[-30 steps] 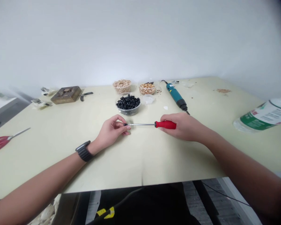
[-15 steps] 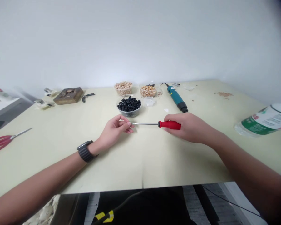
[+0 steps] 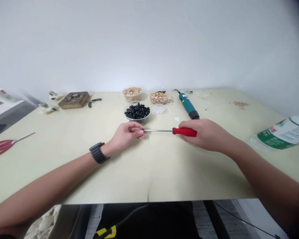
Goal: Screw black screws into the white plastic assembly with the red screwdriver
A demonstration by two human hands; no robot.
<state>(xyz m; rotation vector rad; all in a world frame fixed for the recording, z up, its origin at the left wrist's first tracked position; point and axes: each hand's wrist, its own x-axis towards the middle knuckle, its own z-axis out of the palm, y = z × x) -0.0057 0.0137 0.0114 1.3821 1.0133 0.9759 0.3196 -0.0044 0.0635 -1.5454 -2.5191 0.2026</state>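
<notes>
In my right hand (image 3: 210,135) is a red-handled screwdriver (image 3: 185,131), held level with its metal shaft pointing left. My left hand (image 3: 127,135), with a dark watch at the wrist, pinches at the shaft's tip between thumb and fingers. A small dark bit shows there, too little to name. Just behind that hand stands a clear round tub of shiny black pieces (image 3: 137,112). Beyond my right hand lies a teal corded power tool (image 3: 188,105), its dark end close to my knuckles.
Two tubs of pale tan pieces (image 3: 132,94) and amber pieces (image 3: 158,97) stand at the back, near a clear lid (image 3: 159,109). Left are a brown block (image 3: 74,100), small pliers (image 3: 94,102) and red-handled scissors (image 3: 2,147). A white-and-green container (image 3: 281,134) lies at right.
Both hands and the screwdriver have shifted slightly right over the table. The grip of each hand looks the same. The camera view has moved a little.
</notes>
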